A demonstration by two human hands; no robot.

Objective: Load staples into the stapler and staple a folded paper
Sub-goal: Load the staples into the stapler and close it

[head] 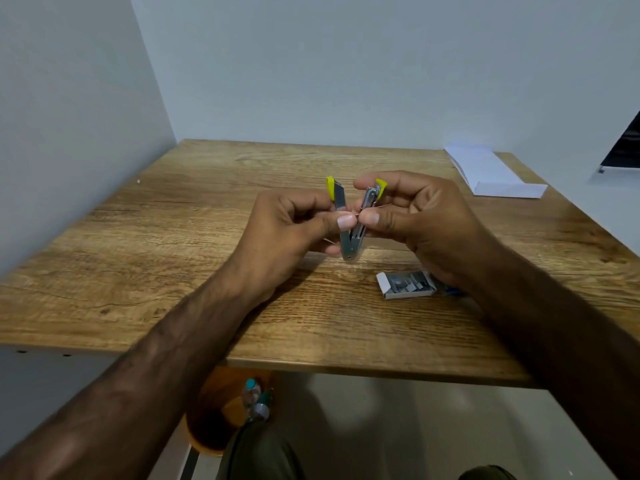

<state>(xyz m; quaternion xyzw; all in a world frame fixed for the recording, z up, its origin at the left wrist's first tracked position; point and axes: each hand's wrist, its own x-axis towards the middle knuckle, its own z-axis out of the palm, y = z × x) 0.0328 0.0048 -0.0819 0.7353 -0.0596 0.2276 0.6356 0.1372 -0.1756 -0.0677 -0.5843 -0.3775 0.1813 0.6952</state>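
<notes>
A small metal stapler [349, 242] with yellow tips is held above the middle of the wooden table [173, 271], spread open in a V with its hinge pointing down. My left hand [291, 230] grips its left arm, thumb pressed on the metal. My right hand [415, 220] pinches the right arm, the staple channel, between thumb and fingers. A thin spring wire shows between the two thumbs. An open white box of staples [407, 285] lies on the table under my right wrist. A folded white paper [491, 174] lies at the table's far right.
White walls close in the table at the left and back. A dark object [623, 147] sits at the right edge of view. Below the table's front edge stands an orange bin [214, 420] with bottles in it.
</notes>
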